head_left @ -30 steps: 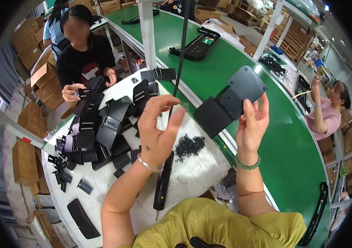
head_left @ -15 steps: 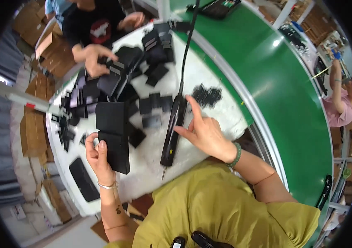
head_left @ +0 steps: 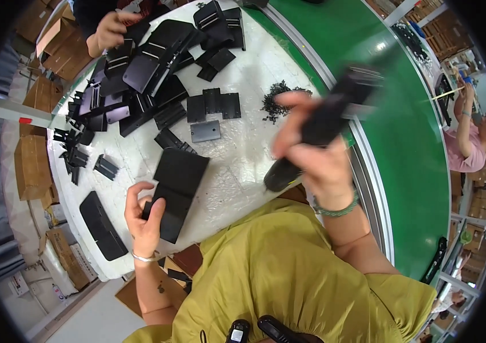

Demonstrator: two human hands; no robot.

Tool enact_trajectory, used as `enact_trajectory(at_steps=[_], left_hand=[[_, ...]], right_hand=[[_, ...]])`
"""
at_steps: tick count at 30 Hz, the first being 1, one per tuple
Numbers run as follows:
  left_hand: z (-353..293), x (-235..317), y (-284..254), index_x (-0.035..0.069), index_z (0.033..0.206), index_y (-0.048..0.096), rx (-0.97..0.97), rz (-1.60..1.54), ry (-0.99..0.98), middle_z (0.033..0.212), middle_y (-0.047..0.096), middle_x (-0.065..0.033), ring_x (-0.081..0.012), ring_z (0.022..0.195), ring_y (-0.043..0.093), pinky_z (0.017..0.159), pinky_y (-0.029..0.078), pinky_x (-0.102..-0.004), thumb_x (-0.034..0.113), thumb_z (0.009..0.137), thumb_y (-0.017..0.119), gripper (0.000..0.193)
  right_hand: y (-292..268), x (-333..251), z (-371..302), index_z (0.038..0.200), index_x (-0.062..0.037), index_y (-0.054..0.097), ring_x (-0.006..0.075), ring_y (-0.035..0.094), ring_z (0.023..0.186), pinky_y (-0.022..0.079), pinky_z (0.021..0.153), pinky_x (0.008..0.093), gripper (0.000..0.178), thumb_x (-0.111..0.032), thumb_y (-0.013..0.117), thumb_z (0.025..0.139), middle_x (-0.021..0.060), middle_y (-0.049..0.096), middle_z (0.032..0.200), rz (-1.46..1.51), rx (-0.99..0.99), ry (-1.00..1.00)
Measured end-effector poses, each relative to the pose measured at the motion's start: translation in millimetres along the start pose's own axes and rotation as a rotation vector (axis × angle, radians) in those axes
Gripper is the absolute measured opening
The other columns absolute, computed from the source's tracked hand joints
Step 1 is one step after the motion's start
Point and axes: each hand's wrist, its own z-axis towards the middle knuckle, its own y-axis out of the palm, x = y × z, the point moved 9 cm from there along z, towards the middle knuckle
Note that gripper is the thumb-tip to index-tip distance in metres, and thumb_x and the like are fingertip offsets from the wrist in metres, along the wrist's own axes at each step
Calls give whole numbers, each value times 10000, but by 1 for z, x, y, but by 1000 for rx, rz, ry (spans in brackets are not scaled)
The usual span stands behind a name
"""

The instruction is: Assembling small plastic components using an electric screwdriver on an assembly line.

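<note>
My left hand (head_left: 147, 220) is closed on a black plastic panel (head_left: 181, 186), a long rectangle with a step across it, thumb on top and held over the near side of the white table. My right hand (head_left: 320, 163) is wrapped around a black electric screwdriver (head_left: 337, 106) at the table's right edge. The screwdriver slants up to the right and is smeared by motion; its bit cannot be made out. Beyond that hand lies a pile of small black screws (head_left: 277, 97). Left of my left hand, another black panel (head_left: 103, 226) lies flat on the table.
Black plastic parts (head_left: 157, 63) are heaped across the far left of the white table (head_left: 243, 151). A few flat black pieces (head_left: 213, 106) sit nearer the middle. A co-worker's hand (head_left: 111, 30) hovers over the heap. A green conveyor belt (head_left: 391, 143) with a metal rail runs along the right.
My right hand has closed around the screwdriver and swung it rightward, tilting it. The panel in my left hand has turned clockwise. The co-worker's hand has drawn back, and the view has shifted.
</note>
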Motion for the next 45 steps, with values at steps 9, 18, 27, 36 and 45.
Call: enact_trajectory(at_steps=[9,18,27,36,45], left_hand=[[23,15,139,73,1015,539,-645,333,43,558,488,-48,-96,476,403,466,311,-240,156,778,672,284],[43,21,127,88,1050,570,-441,597,181,721,610,-151,-288,508,530,504,420,-332,269,740,710,385],[47,20,130,42,963,618,-634,575,114,806,634,-138,-296,579,543,574,449,-352,217,754,689,282],[41,81,145,42,995,611,-453,801,451,984,576,-105,-304,920,529,760,452,-355,197,715,697,331],[60,93,212,54,938,625,-611,573,656,892,572,-90,-282,854,534,735,447,-343,126,707,703,254]], right_hand=[[11,-121,-3,1242,-177,425,126,619,532,477,513,250,673,-124,791,680,12,645,697,326,-965,-323],[-17,-120,16,1314,-194,345,103,599,639,471,696,305,723,30,695,723,-7,544,779,256,-730,-316],[-67,-103,42,1307,-128,291,185,530,516,446,495,275,732,46,646,691,96,501,730,174,-256,-338],[-136,-59,39,1003,6,452,125,431,474,410,498,283,279,23,558,745,50,481,646,-97,464,-486],[-127,-47,40,991,-3,445,129,445,478,411,485,282,284,48,545,730,64,492,683,-31,385,-418]])
